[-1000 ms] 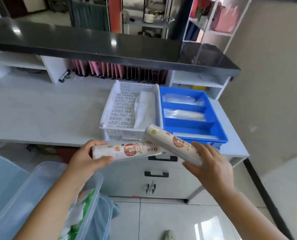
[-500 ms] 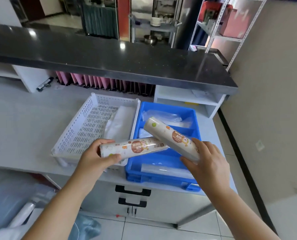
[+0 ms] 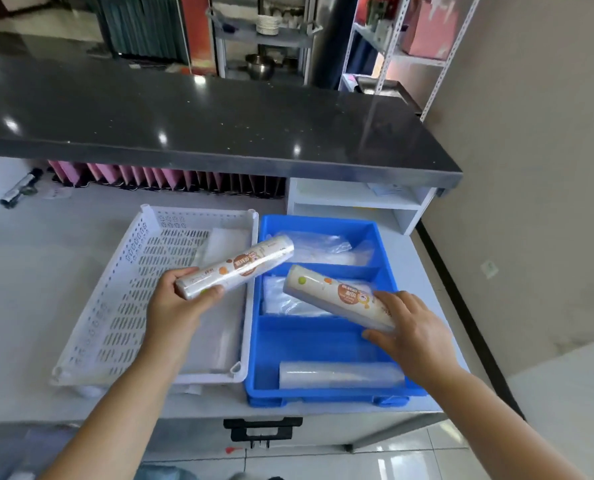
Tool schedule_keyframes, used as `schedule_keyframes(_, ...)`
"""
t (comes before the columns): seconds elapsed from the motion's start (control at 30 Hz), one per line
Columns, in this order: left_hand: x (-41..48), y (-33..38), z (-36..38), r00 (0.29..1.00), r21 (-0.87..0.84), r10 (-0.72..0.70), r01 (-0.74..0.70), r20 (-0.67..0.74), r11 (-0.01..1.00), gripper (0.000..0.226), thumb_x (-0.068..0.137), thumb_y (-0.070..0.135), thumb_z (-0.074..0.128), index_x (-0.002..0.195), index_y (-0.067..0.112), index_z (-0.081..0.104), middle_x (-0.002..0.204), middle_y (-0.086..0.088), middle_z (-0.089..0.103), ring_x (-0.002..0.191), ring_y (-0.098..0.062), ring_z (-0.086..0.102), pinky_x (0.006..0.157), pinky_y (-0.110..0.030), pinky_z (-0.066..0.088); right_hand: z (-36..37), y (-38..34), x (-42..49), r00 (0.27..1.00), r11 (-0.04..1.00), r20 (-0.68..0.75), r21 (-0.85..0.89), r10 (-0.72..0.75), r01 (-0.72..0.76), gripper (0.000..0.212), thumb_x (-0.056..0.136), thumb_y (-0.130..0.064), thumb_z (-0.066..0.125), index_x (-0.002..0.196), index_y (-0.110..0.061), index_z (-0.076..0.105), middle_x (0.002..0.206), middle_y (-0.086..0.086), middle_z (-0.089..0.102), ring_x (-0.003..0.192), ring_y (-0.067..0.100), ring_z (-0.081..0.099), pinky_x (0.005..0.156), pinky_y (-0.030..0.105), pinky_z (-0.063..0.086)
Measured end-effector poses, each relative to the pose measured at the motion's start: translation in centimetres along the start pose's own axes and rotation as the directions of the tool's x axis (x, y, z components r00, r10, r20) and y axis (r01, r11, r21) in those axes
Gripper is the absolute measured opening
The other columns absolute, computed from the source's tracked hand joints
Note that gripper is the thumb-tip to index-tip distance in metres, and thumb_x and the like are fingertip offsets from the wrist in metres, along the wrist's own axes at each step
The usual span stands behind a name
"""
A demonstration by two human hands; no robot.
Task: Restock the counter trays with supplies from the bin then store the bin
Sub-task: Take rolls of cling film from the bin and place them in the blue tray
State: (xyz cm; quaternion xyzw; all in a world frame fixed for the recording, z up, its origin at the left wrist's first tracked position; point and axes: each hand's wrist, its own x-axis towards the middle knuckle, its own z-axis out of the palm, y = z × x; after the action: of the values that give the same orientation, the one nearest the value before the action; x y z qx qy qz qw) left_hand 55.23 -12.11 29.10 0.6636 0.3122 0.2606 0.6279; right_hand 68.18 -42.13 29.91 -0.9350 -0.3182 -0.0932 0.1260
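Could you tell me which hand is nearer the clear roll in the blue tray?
Right. Right hand is just above the clear roll; left hand is over the basket.

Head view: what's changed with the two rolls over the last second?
Both hands carried their rolls forward, from the front edge of the counter to over the trays. The right hand now holds the right roll low over the blue tray; the left hand holds the left roll over the right wall of the white basket. Grips, trays and contents unchanged.
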Motion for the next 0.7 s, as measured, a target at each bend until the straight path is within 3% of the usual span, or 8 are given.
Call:
schedule_keyframes(0.13, 2.9, 0.0, -1.4, 1.0, -0.048, -0.004, 0.005, 0.013, 0.999, 0.042, 0.072, 0.006, 0.075, 0.108, 0.018, 0.055, 0.105, 0.001, 0.064, 0.095, -0.012, 0.061, 0.077, -0.029, 0.05, 0.6, 0.2, 0.3, 0.966, 0.988, 0.206, 0.051, -0.155, 0.148, 0.057, 0.068, -0.028, 0.079, 0.12, -0.016, 0.057, 0.105, 0.003, 0.061, 0.094, 0.027, 0.058, 0.076, 0.031, 0.047)
schedule_keyframes(0.2, 3.9, -0.3, -1.5, 0.999, -0.053, -0.004, 0.006, 0.053, 0.999, 0.042, 0.072, 0.005, 0.075, 0.106, 0.021, 0.055, 0.102, 0.005, 0.064, 0.094, -0.009, 0.061, 0.075, -0.028, 0.05, 0.9, 0.3, 0.4, 0.943, 0.985, 0.283, 0.055, -0.175, 0.166, 0.057, 0.073, -0.028, 0.073, 0.125, -0.019, 0.052, 0.113, 0.0, 0.057, 0.101, 0.023, 0.054, 0.085, 0.027, 0.041)
schedule_keyframes(0.4, 5.2, -1.7, 0.7, 0.993, -0.034, -0.001, 0.005, 0.122, 0.999, 0.041, 0.068, 0.006, 0.077, 0.089, 0.037, 0.061, 0.097, 0.008, 0.066, 0.081, 0.001, 0.064, 0.071, -0.023, 0.047, 1.8, 0.7, 1.0, 0.877, 0.969, 0.421, 0.016, -0.231, 0.248, 0.055, 0.08, -0.028, 0.064, 0.13, -0.018, 0.044, 0.122, 0.0, 0.051, 0.108, 0.02, 0.049, 0.096, 0.033, 0.043)
schedule_keyframes(0.5, 5.4, -1.9, 1.6, 0.987, -0.01, -0.015, 0.017, 0.162, 1.0, 0.042, 0.064, 0.014, 0.081, 0.088, 0.042, 0.062, 0.095, 0.01, 0.066, 0.079, 0.006, 0.064, 0.071, -0.023, 0.046, 1.8, 1.0, 1.2, 0.866, 0.944, 0.42, -0.059, -0.272, 0.325, 0.057, 0.074, -0.034, 0.071, 0.125, -0.017, 0.05, 0.115, -0.001, 0.058, 0.101, 0.019, 0.056, 0.091, 0.033, 0.049)
schedule_keyframes(0.6, 5.7, -1.9, 2.0, 0.986, 0.008, -0.037, 0.036, 0.165, 0.999, 0.041, 0.056, 0.026, 0.079, 0.088, 0.044, 0.062, 0.096, 0.01, 0.067, 0.084, 0.001, 0.064, 0.074, -0.025, 0.048, 1.9, 1.6, 1.2, 0.843, 0.905, 0.419, -0.105, -0.336, 0.412, 0.059, 0.069, -0.039, 0.075, 0.119, -0.017, 0.056, 0.105, -0.003, 0.064, 0.094, 0.02, 0.06, 0.085, 0.033, 0.051)
schedule_keyframes(0.7, 5.2, -1.6, 2.4, 0.99, 0.014, -0.024, 0.022, 0.142, 1.0, 0.041, 0.056, 0.024, 0.079, 0.088, 0.044, 0.062, 0.092, 0.012, 0.067, 0.08, 0.004, 0.064, 0.07, -0.02, 0.048, 1.9, 2.3, 1.2, 0.83, 0.895, 0.436, -0.109, -0.349, 0.433, 0.059, 0.067, -0.04, 0.076, 0.118, -0.017, 0.057, 0.104, -0.003, 0.064, 0.093, 0.019, 0.06, 0.083, 0.032, 0.053)
